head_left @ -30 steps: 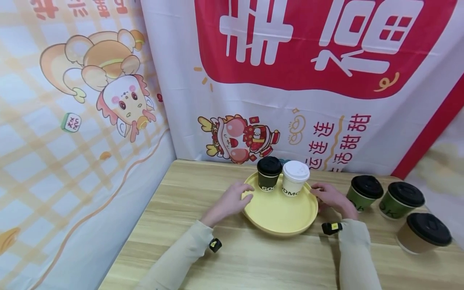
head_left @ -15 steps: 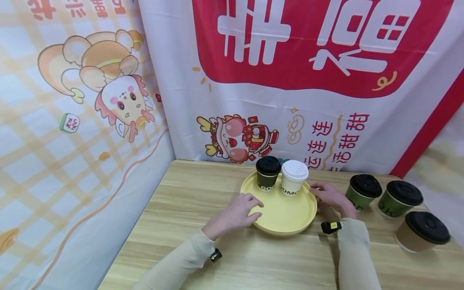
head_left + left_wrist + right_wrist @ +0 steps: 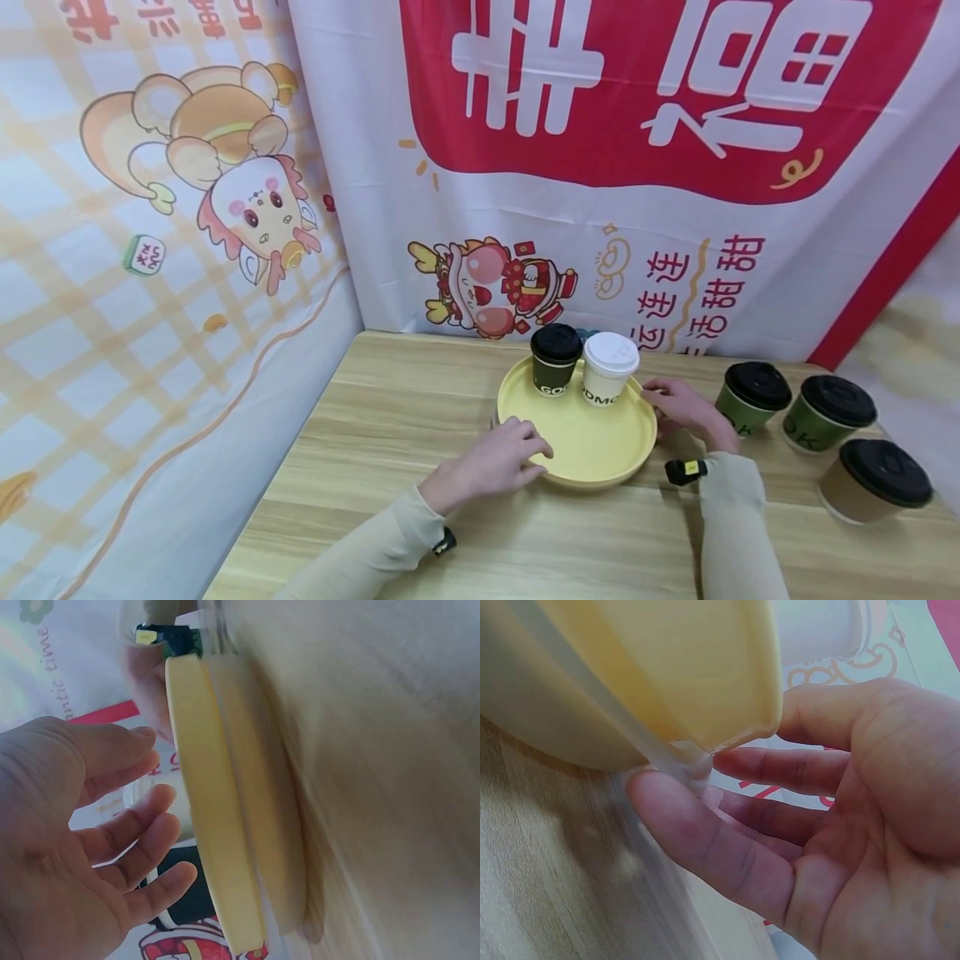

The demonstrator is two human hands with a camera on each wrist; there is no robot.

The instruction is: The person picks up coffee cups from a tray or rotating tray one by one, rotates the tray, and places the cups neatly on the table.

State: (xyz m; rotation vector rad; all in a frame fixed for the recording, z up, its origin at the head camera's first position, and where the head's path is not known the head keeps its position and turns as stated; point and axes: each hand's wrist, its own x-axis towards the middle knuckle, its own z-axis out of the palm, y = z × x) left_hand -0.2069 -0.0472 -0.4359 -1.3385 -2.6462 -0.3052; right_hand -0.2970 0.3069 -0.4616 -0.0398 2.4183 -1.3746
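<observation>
A round yellow tray (image 3: 592,446) stands on the wooden table, with a paler layer under its rim in the left wrist view. On its far part stand a black-lidded dark cup (image 3: 553,375) and a white-lidded white cup (image 3: 604,383), both upright. My left hand (image 3: 498,462) is at the tray's front-left rim, fingers loosely bent and holding nothing; the left wrist view shows a gap between thumb and fingers. At the right edge my right hand (image 3: 682,408) grips the tray, its thumb (image 3: 705,832) low against the underside and fingers by the rim.
To the right on the table (image 3: 360,467) stand two green cups (image 3: 742,408) with black lids and a brown cup (image 3: 855,492) with a black lid. A printed cloth (image 3: 375,208) hangs behind, another cloth (image 3: 187,350) along the left.
My left hand has moved from the tray's left rim toward me, round to its front-left rim. My right hand, the tray and the cups have stayed in place.
</observation>
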